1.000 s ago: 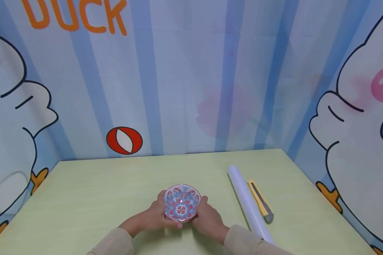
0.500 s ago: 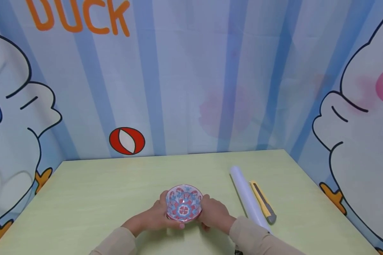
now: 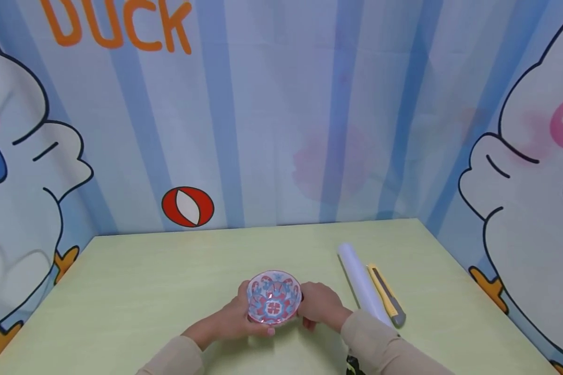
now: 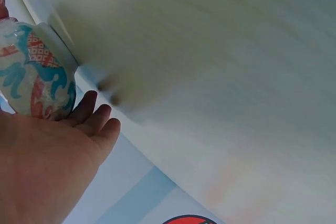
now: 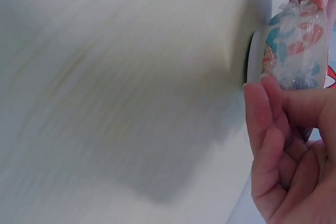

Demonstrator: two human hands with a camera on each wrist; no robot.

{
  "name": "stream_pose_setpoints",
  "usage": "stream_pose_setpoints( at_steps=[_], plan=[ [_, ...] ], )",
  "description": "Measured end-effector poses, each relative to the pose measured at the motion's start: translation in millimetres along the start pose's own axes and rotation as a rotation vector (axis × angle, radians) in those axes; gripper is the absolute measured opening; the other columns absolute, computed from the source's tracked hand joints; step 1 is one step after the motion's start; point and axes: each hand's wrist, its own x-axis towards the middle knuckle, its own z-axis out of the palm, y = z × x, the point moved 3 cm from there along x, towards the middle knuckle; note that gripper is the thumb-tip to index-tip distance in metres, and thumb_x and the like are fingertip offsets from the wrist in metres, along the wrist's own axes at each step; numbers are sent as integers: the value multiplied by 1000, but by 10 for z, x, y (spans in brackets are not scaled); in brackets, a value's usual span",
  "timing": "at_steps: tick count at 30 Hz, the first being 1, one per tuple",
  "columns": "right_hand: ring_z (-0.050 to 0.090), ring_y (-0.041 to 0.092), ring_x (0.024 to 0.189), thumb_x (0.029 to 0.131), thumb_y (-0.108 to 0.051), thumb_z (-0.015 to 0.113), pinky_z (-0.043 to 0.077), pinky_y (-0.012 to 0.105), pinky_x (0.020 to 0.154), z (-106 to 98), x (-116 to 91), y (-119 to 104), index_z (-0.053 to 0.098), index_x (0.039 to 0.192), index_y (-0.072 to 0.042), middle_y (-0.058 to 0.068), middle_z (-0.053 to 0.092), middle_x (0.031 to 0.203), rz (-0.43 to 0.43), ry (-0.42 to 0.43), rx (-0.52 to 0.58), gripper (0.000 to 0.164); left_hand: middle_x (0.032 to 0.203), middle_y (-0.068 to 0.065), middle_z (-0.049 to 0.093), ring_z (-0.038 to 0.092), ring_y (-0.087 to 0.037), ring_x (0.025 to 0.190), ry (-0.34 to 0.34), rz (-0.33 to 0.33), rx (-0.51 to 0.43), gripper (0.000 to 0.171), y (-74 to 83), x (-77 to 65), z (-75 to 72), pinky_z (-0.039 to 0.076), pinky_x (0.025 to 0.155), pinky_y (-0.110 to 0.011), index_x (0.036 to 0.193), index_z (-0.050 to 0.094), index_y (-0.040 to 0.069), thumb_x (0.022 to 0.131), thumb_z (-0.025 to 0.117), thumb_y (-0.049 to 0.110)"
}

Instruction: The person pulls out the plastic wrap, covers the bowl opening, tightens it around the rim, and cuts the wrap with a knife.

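Observation:
A small bowl [image 3: 274,299] with a red and blue flower pattern is tipped so its inside faces me. My left hand [image 3: 236,316] grips it from the left, thumb at the near side and fingers round the far side. Clear, wrinkled plastic film [image 5: 296,17] clings to the bowl's outer wall in the right wrist view. At the right side of the bowl is my right hand [image 3: 320,302], its fingers curled and fingertips [image 5: 256,92] close together at the wall. I cannot tell what, if anything, they pinch. The left wrist view shows the bowl's patterned outside [image 4: 39,72] above the palm.
To the right, a pale lavender roll [image 3: 360,278] lies lengthwise on the light green table [image 3: 169,276], its near end under my right sleeve. Beside it lies a yellow and grey utility knife [image 3: 386,297]. A printed curtain [image 3: 272,114] stands behind the table.
My right hand has shifted outward along the bowl's right side, and its fingers are more curled than before. The left hand keeps its grip on the bowl. The camera view has shifted slightly.

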Motion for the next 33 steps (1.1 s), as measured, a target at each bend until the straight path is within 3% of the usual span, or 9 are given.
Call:
stream_pose_setpoints(
  at_steps=[5,12,22,28,33],
  plan=[
    [55,10,37,74,-1,58,45,25,42,-13,28,48,55,63,-10,0,57,45,-26,-67,31,14,138,-16,36,38,-29,126,12,36,8,116,38,14,-5,30,105,-54,141,2,2,66,80,45],
    [57,13,42,71,2,59,46,26,42,-80,35,135,57,70,-5,6,60,50,-38,-170,194,7,138,-19,35,38,-29,125,30,25,18,122,72,56,35,32,104,-53,142,0,-2,64,80,47],
    [57,13,42,71,2,58,47,27,42,-120,51,215,58,75,-2,6,61,52,-25,-171,223,6,128,-17,43,44,-23,117,29,85,19,113,133,140,84,35,102,-48,138,8,-4,66,80,44],
    [57,14,43,72,2,58,47,27,43,-110,53,229,57,77,-3,7,61,53,-33,-185,203,7,132,-21,42,44,-28,120,47,14,113,119,177,106,77,36,101,-50,139,8,-6,63,79,51],
    [58,14,47,72,1,60,45,27,44,-120,63,229,55,77,-8,5,62,55,-48,-173,125,11,144,-25,29,34,-37,130,90,-37,252,129,205,104,55,34,103,-53,143,4,-8,60,77,59]
  ],
)
